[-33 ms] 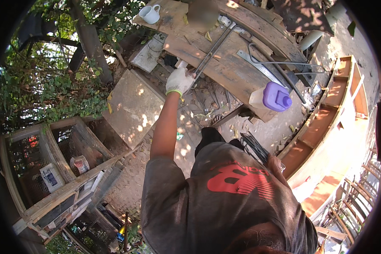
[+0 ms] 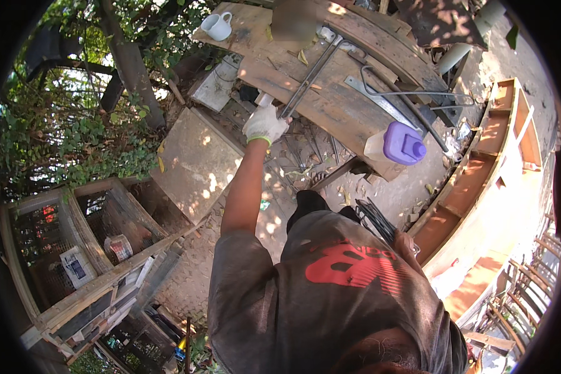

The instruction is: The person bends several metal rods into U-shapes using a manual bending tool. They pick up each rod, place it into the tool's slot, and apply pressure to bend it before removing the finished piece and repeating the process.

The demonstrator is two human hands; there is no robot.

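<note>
Beyond my gloved left hand (image 2: 265, 123), dark metal rods (image 2: 310, 78) are crossing the plank bench (image 2: 265, 71); farther right, a purple-topped jug (image 2: 402, 143) is blocking the near edge, while bare board (image 2: 335, 103) between them is leaving me room.

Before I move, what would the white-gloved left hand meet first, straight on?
The left hand would probably meet the flat brown wooden plank, unless the pale patch before it is separate; depth is unclear.

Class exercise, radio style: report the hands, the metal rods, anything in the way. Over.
Left hand, gloved, closed on near end of metal rods. Right hand holding dark bundle. Rods across wooden table; purple-topped jug apart from them.
</note>
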